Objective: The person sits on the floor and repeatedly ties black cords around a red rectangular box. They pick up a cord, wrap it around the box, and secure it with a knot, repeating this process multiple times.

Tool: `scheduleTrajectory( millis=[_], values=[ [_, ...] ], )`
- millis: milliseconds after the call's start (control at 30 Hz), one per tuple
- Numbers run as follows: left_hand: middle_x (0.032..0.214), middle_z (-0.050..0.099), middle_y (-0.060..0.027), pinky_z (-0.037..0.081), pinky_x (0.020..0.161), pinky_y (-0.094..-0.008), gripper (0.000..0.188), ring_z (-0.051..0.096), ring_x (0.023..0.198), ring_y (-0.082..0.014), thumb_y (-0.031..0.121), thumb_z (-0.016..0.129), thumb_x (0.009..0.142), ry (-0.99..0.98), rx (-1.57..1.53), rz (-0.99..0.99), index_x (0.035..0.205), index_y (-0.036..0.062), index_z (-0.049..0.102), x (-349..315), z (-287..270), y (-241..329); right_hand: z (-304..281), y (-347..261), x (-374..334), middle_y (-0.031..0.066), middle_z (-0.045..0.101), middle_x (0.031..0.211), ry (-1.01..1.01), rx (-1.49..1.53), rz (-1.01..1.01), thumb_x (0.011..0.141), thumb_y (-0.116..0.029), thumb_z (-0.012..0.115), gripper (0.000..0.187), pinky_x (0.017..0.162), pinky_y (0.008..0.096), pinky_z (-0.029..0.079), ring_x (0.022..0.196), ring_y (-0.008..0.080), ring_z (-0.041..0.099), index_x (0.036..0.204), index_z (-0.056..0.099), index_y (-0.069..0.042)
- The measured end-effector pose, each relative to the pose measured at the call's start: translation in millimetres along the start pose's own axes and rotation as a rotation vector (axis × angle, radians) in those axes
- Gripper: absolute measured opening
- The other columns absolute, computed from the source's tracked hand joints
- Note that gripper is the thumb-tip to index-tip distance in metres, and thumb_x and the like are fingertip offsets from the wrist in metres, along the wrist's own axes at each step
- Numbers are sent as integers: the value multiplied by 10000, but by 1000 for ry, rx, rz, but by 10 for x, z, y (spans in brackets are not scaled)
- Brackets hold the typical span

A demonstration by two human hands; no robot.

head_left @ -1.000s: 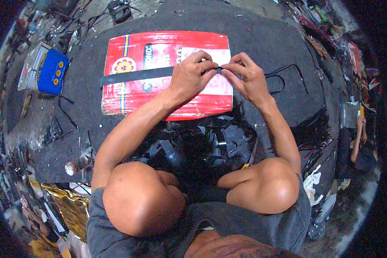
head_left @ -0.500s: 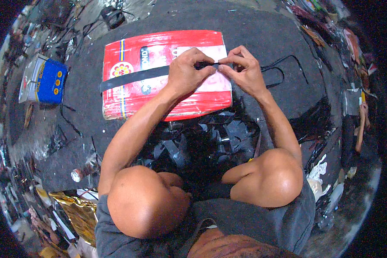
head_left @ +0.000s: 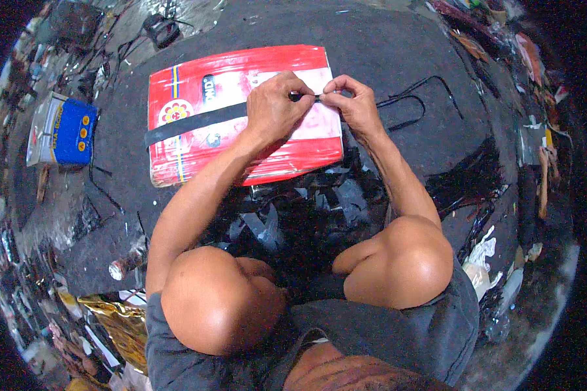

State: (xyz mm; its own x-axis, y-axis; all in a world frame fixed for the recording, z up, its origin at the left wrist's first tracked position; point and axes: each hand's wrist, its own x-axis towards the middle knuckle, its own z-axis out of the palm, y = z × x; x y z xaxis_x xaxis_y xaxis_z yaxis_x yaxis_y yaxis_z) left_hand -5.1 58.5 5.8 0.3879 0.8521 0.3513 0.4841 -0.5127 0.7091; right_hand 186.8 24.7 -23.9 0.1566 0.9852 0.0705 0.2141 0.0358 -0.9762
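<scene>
A long black rubber strip (head_left: 195, 122) lies across a flat red and white package (head_left: 241, 117) on the dark floor. My left hand (head_left: 274, 107) pinches the strip at its right end. My right hand (head_left: 349, 104) pinches the same end from the other side, fingertips almost touching the left ones. Both hands hover over the right part of the package. My bare knees (head_left: 398, 260) are bent below, with a heap of black rubber scraps (head_left: 293, 215) between them and the package.
A blue and yellow box (head_left: 62, 130) sits at the left. A thin black loop (head_left: 417, 104) lies right of the package. A small can (head_left: 120, 267) stands at lower left, gold foil (head_left: 117, 319) beneath it. Clutter lines the right edge.
Both hands stay pinched on the strip's right end over the package; the view has shifted slightly and the hands have drawn a little closer together.
</scene>
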Motion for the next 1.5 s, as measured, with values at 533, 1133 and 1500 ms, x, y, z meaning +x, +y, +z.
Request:
scheduleTrajectory(
  millis=[533,1133,1500],
  values=[
    [768,652,-108,508,625,-330,115,645,678,-197,107,747,813,29,-202,203,807,-6,728,132,241,-24,-17,18,-171,-42,489,700,-63,538,284,975,-250,623,218,477,201,329,595,36,470,815,538,-129],
    [775,667,-92,522,636,-303,70,654,694,-171,62,750,770,-2,-335,155,810,7,734,152,251,-15,18,101,298,273,677,963,281,-519,-63,965,-232,544,275,805,506,509,922,443,664,990,638,25],
    [769,673,-88,527,640,-303,87,667,701,-164,86,750,782,23,-264,192,795,2,733,139,252,-86,-307,1590,-37,333,668,968,209,-914,258,973,-237,474,327,806,586,510,939,523,650,1162,532,23]
  ],
)
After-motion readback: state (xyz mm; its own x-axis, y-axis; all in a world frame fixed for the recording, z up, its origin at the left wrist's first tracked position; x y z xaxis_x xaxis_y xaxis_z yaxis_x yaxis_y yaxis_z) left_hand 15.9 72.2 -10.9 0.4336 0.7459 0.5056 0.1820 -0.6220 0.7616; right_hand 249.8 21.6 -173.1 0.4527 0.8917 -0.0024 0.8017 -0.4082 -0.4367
